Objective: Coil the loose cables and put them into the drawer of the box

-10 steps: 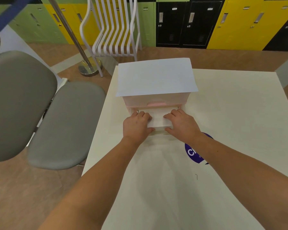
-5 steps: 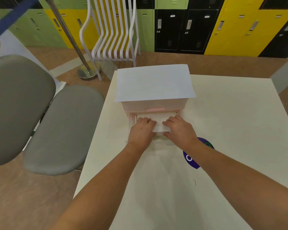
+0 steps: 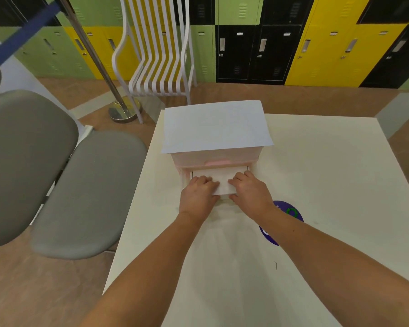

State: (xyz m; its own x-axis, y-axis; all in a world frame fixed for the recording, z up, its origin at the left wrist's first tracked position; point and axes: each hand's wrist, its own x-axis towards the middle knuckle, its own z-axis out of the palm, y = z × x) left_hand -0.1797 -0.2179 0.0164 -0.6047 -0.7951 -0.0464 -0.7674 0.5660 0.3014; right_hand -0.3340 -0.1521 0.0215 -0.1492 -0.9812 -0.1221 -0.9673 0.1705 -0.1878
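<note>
Pale pink see-through box (image 3: 214,156) with a plain white sheet (image 3: 215,125) on top, sitting at the far left edge of a cream desk (image 3: 328,173). Purple round sticker (image 3: 283,208) with a green ring on it. Lockers (image 3: 316,41) behind are yellow, black and green; grey padded chairs (image 3: 85,192), one white slatted chair (image 3: 156,50).
</note>
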